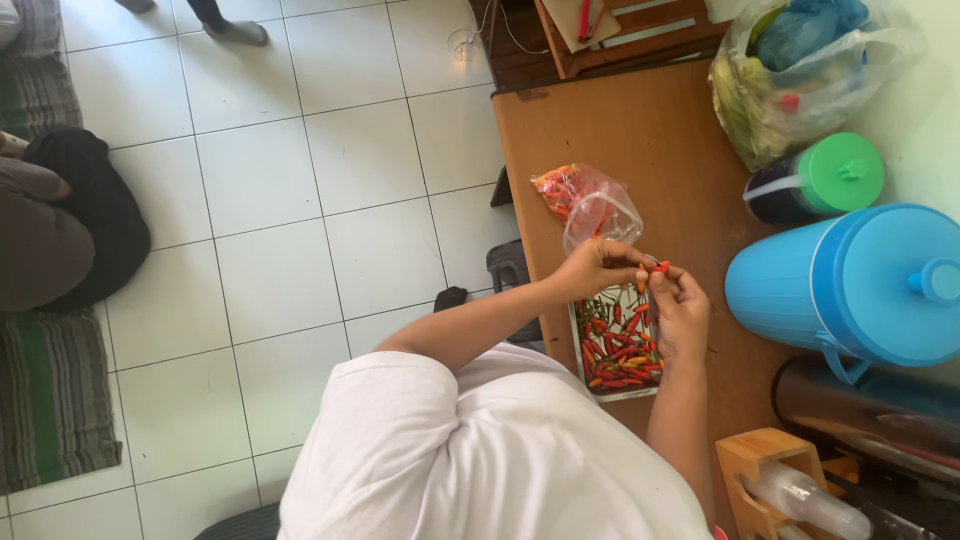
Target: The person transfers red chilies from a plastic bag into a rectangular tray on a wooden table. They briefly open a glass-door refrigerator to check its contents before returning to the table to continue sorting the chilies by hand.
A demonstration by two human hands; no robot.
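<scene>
White floor tiles (300,180) fill most of the view, with a brown wooden table (650,140) along one side. Above that table, a small red chili (658,268) is pinched between both hands: the left hand (598,268) has its fingertips closed on one end, and the right hand (680,305) has its fingertips closed on the other. Directly under the hands, on the table, lies a rectangular tray (618,352) full of red, orange and green chilies. Just beyond the tray sits a clear plastic bag (588,205) with more chilies. Further along the table stand a blue lidded jug (860,285), a green-lidded container (820,180) and a large bag of vegetables (800,70). A wooden rack (765,475) sits near the right forearm. Another person (60,220) sits on a striped mat (50,400) well away across the floor.
</scene>
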